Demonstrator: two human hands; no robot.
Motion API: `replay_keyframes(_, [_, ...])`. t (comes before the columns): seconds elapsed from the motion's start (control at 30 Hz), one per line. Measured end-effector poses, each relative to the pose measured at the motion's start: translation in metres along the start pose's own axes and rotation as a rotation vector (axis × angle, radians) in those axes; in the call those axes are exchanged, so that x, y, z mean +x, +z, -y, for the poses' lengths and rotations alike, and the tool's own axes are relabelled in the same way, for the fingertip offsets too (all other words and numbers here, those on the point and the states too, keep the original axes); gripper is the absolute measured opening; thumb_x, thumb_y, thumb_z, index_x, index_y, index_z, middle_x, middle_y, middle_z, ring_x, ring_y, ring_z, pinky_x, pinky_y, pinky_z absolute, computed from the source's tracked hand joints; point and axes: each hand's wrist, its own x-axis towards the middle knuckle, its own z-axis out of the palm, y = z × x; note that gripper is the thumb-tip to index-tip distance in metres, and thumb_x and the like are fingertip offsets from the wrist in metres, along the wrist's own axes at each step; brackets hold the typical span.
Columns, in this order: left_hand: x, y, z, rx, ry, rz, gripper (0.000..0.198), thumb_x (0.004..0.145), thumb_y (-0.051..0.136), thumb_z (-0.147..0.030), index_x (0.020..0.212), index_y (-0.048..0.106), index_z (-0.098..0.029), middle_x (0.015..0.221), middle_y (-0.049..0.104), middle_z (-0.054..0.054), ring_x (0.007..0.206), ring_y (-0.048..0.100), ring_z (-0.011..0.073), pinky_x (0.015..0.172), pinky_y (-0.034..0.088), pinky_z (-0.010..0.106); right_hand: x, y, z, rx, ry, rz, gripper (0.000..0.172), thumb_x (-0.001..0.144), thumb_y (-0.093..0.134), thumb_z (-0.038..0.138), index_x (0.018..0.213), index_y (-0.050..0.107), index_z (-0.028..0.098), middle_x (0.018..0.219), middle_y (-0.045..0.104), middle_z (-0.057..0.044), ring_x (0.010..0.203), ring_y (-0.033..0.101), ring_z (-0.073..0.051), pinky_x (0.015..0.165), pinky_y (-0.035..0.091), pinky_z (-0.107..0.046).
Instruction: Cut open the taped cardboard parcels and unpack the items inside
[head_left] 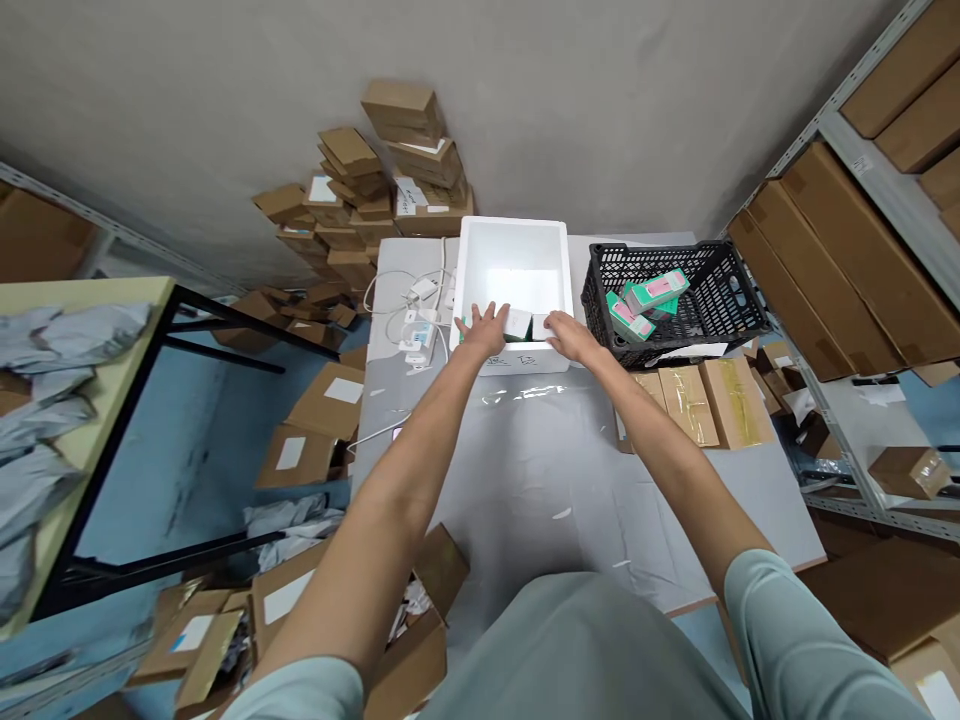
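Both my arms reach out to a white foam box [511,240] at the far side of the grey table [555,470]. My left hand [484,327] lies over the box's near rim with fingers spread, touching a small white and green carton [517,323] inside. My right hand [568,335] rests on the near rim beside another small carton [541,327], fingers curled over it. To the right stands a black plastic crate [675,300] with several green and pink cartons [651,293].
Taped cardboard boxes [701,400] lie beside the crate. White cables and chargers [415,320] sit left of the foam box. Cardboard boxes pile against the wall [375,180] and on the floor at left. Shelving with big cartons [855,250] stands at right; a black-framed table [97,400] at left.
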Motion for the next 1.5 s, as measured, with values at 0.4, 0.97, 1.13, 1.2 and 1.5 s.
replay_keyframes(0.4, [0.002, -0.028, -0.004, -0.026, 0.077, 0.137, 0.072, 0.102, 0.074, -0.03, 0.166, 0.045, -0.016, 0.185, 0.035, 0.027, 0.177, 0.018, 0.0492, 0.134, 0.033, 0.075, -0.035, 0.027, 0.015, -0.018, 0.204, 0.086, 0.083, 0.106, 0.061, 0.015, 0.183, 0.031, 0.013, 0.194, 0.002, -0.023, 0.183, 0.004, -0.037, 0.142, 0.029, -0.061])
replay_keyframes(0.97, [-0.164, 0.072, -0.014, -0.243, 0.119, -0.247, 0.08, 0.099, 0.05, -0.014, 0.178, 0.041, -0.011, 0.19, 0.024, 0.025, 0.179, 0.025, 0.0392, 0.142, 0.033, 0.062, -0.128, 0.043, 0.045, 0.099, 0.119, -0.088, 0.092, 0.108, 0.069, 0.03, 0.186, 0.024, 0.011, 0.194, 0.0, -0.022, 0.183, 0.003, -0.035, 0.147, 0.016, -0.052])
replay_keyframes(1.13, [-0.325, 0.183, -0.002, -0.472, 0.211, -0.273, 0.059, 0.108, 0.047, -0.03, 0.165, 0.063, -0.027, 0.178, 0.054, 0.014, 0.17, 0.046, 0.0318, 0.14, 0.042, 0.058, -0.241, 0.114, 0.067, 0.279, 0.19, -0.081, 0.103, 0.103, 0.077, 0.046, 0.186, 0.024, 0.017, 0.194, 0.009, -0.022, 0.182, 0.01, -0.04, 0.144, 0.026, -0.061])
replay_keyframes(1.2, [-0.387, 0.218, -0.001, -0.548, 0.164, -0.261, 0.057, 0.108, 0.05, -0.034, 0.163, 0.065, -0.034, 0.174, 0.059, 0.01, 0.168, 0.05, 0.0304, 0.139, 0.044, 0.056, -0.279, 0.141, 0.081, 0.343, 0.224, -0.055, 0.107, 0.1, 0.079, 0.054, 0.186, 0.025, 0.019, 0.193, 0.014, -0.022, 0.181, 0.014, -0.041, 0.142, 0.03, -0.063])
replay_keyframes(1.5, [-0.544, 0.248, 0.053, -0.732, -0.247, -0.667, 0.048, 0.112, 0.048, -0.048, 0.154, 0.067, -0.031, 0.163, 0.068, 0.013, 0.156, 0.062, 0.0307, 0.136, 0.048, 0.052, -0.339, 0.194, 0.19, 0.386, 0.135, 0.129, 0.11, 0.1, 0.076, 0.063, 0.186, 0.025, 0.018, 0.191, 0.026, -0.021, 0.18, 0.021, -0.042, 0.143, 0.028, -0.066])
